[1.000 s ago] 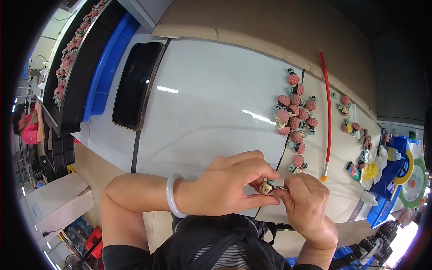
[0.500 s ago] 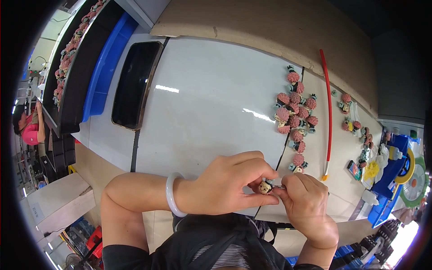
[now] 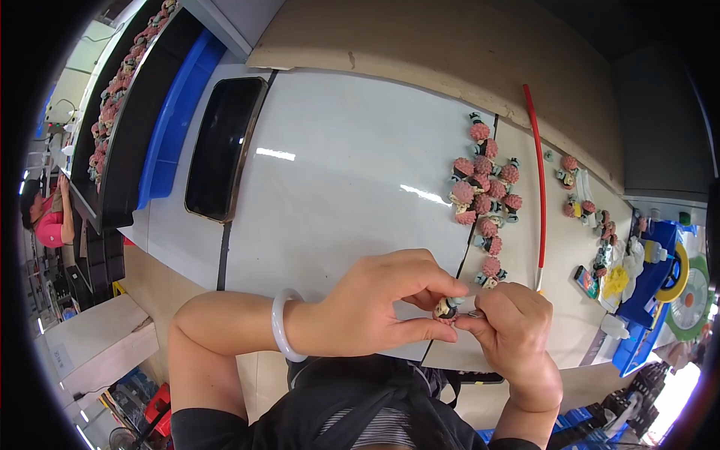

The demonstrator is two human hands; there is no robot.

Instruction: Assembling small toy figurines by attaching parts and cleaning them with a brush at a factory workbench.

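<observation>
Between the thumb and forefinger of my left hand [image 3: 379, 304] is a small painted figurine [image 3: 445, 310], with pink, black, cream and pale blue parts. My right hand [image 3: 516, 324] is closed in a pinch around a thin metal tool [image 3: 473, 314] that points at the figurine's right side. Most of that tool is hidden in the fist, so its exact kind cannot be made out. Just beyond my hands, a cluster of similar pink figurines [image 3: 480, 184] lies on the worktop.
A red-handled paintbrush [image 3: 535, 165] lies right of the cluster. More figurines [image 3: 568, 176] sit farther right, near a blue bin [image 3: 641, 315]. At left are a phone [image 3: 225, 150], a blue tray [image 3: 176, 112] and a black tray of figurines [image 3: 139, 127]. A co-worker [image 3: 49, 217] is at far left.
The figurine has turned in my left fingers, so its pink part now shows at the bottom. The worktop things appear shifted slightly left in view.
</observation>
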